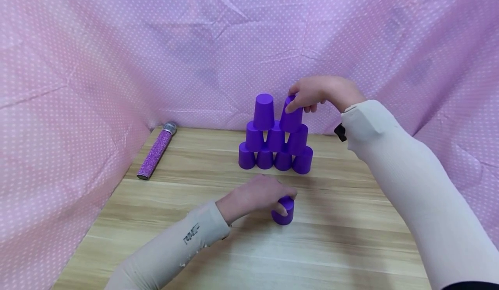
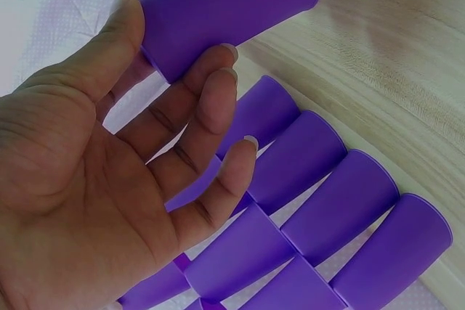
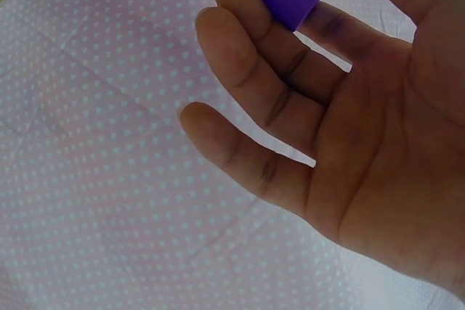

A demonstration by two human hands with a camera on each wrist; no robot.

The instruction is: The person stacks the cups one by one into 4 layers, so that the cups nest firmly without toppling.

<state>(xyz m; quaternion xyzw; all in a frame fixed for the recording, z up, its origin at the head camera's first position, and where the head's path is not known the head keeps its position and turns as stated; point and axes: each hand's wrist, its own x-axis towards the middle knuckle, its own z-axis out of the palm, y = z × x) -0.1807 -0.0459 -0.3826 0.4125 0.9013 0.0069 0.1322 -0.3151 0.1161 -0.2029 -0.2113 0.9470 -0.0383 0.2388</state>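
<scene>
Upside-down purple cups stand in a tiered stack: several in the bottom row [image 1: 264,159], three in the middle row [image 1: 254,138]. On the third level, one cup [image 1: 264,112] stands free at left. Beside it my right hand [image 1: 317,92] pinches another cup [image 1: 290,118] near its top end; its lower rim appears at the middle cups' tops. In front of the stack, my left hand [image 1: 261,193] grips a separate purple cup [image 1: 283,217] between thumb and fingers, from above. Whether that cup touches the table I cannot tell. The left wrist view shows this cup [image 2: 232,5] beside the stack.
A glittery purple microphone [image 1: 156,153] lies on the left of the wood-grain table [image 1: 187,164]. Pink dotted cloth [image 1: 218,64] hangs behind and along both sides, close behind the stack.
</scene>
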